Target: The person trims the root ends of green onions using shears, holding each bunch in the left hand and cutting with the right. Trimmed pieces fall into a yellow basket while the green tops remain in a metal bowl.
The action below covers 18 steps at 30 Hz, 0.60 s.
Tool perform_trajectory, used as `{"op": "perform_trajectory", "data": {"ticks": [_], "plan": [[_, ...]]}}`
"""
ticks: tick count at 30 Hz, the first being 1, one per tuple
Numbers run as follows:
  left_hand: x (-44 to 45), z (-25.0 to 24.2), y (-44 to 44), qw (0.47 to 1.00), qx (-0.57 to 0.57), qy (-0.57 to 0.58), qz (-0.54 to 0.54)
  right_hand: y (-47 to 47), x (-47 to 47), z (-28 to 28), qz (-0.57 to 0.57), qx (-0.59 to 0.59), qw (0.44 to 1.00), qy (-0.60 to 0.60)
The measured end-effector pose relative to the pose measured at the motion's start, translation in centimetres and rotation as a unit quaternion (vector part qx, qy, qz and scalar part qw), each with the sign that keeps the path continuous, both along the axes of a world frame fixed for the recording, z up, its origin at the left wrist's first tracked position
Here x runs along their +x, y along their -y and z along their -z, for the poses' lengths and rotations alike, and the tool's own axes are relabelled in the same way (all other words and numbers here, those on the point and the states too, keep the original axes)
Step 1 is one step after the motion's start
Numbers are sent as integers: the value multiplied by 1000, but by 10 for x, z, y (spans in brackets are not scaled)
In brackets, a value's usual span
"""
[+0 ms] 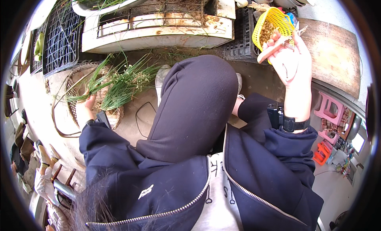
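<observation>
My left hand [88,103] grips a bunch of long green stalks [98,83] by their lower ends, above a woven basket [71,91]. More green stalks with small pale flower heads [131,82] lie across the basket, their tips towards my shoe. On the right, my raised right hand [287,57] is turned palm up, its fingers curled around a wooden handle [272,51] with coiled wire or cord at one end. What the handle belongs to is hidden. Just behind that hand is a yellow plastic basket [285,19] with many small tan pieces [267,30] in it.
A stained white stand with a metal grate [160,37] is ahead, a pale basin of greens [111,7] on it. Black plastic crates [61,37] flank it. A worn wooden board [330,52] lies at right, above pink stools [330,107]. Another person's legs [44,159] show at left.
</observation>
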<state>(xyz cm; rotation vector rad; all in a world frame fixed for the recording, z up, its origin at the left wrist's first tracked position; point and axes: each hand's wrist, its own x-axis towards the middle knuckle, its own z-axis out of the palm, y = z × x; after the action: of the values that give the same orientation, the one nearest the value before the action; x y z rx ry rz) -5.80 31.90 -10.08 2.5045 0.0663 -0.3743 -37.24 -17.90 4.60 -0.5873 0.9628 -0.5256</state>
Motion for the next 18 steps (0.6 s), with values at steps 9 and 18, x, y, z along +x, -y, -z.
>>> {"op": "perform_trajectory", "data": {"ticks": [9, 18], "plan": [[-66, -72, 64, 971, -236, -44, -5, -2, -3, -1, -37, 4, 999, 34], [-76, -111, 182, 907, -373, -78, 179, -2, -4, -8, -14, 28, 996, 81]]}}
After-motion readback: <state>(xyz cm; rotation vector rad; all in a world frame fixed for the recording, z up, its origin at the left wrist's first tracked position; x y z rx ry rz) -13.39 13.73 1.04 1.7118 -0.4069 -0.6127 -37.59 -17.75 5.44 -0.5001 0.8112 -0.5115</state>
